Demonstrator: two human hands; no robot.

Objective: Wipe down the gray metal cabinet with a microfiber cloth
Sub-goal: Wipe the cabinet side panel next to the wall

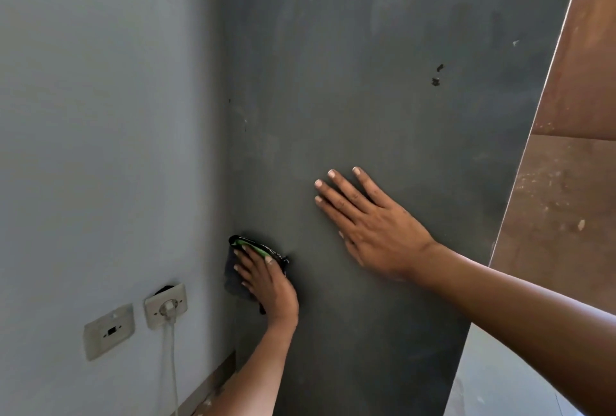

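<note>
— Where is your cloth (245, 269) sitting?

— Low on the gray cabinet (383, 88), near its back edge by the wall (100, 115). Your left hand (270, 285) presses it flat against the panel, fingers straight and slightly spread over the dark fabric with its green strip.

— And your other hand?

— Your right hand (370, 225) lies flat on the same side panel, higher up and well apart from the cloth, fingers extended, holding nothing.

— Can you see inside the cabinet?

— No, only its closed side shows. A plugged socket (165, 309) and a second outlet (109, 332) sit on the wall beside it.
</note>
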